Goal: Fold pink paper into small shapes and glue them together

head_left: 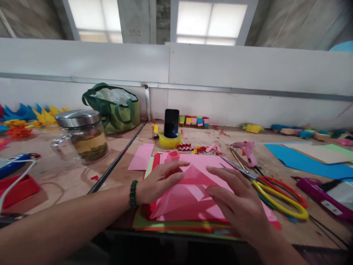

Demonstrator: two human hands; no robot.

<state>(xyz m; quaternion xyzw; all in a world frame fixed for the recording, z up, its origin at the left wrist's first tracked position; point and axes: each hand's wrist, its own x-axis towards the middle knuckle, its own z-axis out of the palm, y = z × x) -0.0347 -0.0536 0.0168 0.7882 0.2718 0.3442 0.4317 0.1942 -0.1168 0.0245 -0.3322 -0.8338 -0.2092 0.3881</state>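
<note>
**Pink Sheet: Folding Partway Complete**

From where I stand, the pink sheet (190, 173) lies on top of the paper stack (146, 223), between the two hands. Grip, left hand (158, 180): fingers extended, thumb apart, pinching nothing. Grip, right hand (245, 204): fingers spread and slightly curved, likewise pinching nothing. Contact of either hand with the sheet: cannot tell from here.

Done: the sheet shows folds and raised flaps. A small pink folded box (173, 156) sits on the stack's far-left part; a row of coloured blocks (194, 121) stands beyond the stack.

Left, in my judgement: the flaps are not pressed flat, so folding appears unfinished. The scissors (250, 173), mostly right of the stack, and the glue gun (249, 151), beyond its far-right corner, rest unheld on the surface (118, 154).
</note>
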